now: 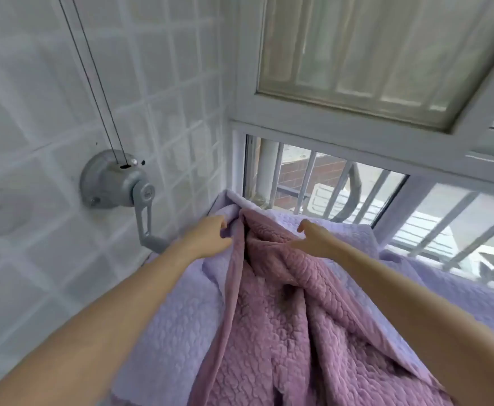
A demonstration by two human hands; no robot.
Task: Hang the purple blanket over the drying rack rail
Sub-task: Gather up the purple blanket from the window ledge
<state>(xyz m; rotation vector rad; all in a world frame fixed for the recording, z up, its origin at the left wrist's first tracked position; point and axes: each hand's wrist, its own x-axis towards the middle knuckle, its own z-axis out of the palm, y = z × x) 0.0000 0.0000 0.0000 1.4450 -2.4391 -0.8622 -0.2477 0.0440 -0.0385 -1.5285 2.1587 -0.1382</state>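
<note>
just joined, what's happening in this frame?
A person is hanging a purple blanket by a barred window. The left hand pinches a lavender fold near the wall; the right hand is open with fingers spread, touching the pinker side. The blanket is draped but bunched in the middle. The rail itself is hidden under the fabric. A grey crank winch sits on the tiled wall.

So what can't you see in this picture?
Head view:
- Drying rack rail: hidden under the purple blanket.
- Left hand: fingertips buried in a fold, grip unclear.
- Right hand: fingers seem spread; contact with the cloth unclear.
- Crank handle: end hidden behind the left forearm.
- Blanket's lower part: cut off by the bottom edge.
</note>
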